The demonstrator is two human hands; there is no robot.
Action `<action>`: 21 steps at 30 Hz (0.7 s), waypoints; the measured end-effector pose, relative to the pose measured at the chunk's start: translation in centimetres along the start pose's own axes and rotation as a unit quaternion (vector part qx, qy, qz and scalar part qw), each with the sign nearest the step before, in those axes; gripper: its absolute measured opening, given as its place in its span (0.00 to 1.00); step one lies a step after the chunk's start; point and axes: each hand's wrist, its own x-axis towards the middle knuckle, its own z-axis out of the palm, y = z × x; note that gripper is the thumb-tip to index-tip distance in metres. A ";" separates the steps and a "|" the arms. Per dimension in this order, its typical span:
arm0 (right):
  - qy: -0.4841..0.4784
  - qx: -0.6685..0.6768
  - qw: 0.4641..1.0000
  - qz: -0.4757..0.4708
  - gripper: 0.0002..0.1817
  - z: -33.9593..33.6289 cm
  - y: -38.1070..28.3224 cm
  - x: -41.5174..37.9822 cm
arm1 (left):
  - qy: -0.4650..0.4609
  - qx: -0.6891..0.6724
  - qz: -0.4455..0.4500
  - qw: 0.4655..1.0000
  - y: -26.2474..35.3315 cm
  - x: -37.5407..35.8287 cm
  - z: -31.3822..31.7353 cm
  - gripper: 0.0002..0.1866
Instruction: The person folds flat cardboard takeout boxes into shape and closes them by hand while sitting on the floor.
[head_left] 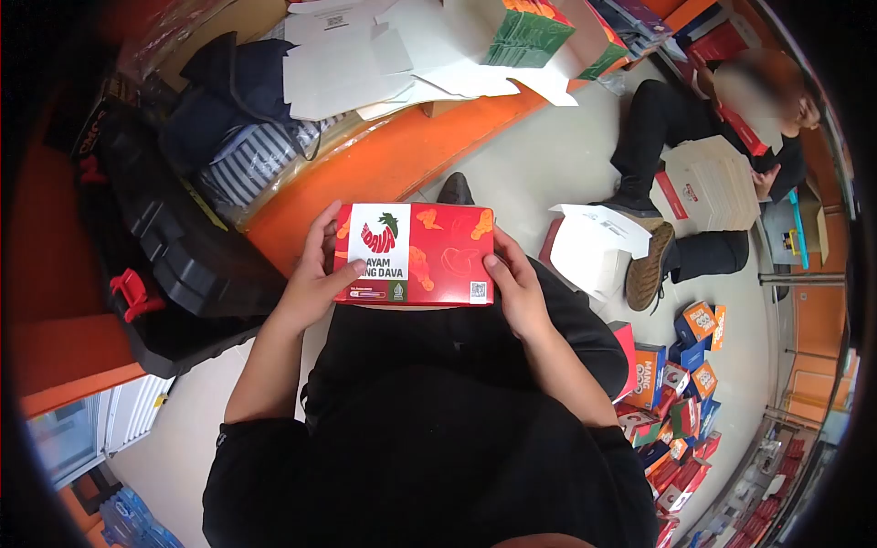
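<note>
A red food box with a white label reading "AYAM" and "DAVA" and pictures of fried chicken is held level in front of my lap. My left hand grips its left end, the thumb lying over the label. At the opposite end, my right hand clasps the side with its thumb on the front face. The fingers of both hands are partly hidden behind the box.
Flat white cardboard sheets lie on an orange bench ahead. A black toolbox stands left. Folded cartons are heaped on the floor at right. Another person sits there with a cardboard stack and an open box nearby.
</note>
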 end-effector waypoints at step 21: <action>-0.002 0.049 0.998 0.042 0.06 -0.4 0.5 0.7 | 0.046 -0.196 0.024 0.979 -0.3 0.8 0.0 0.23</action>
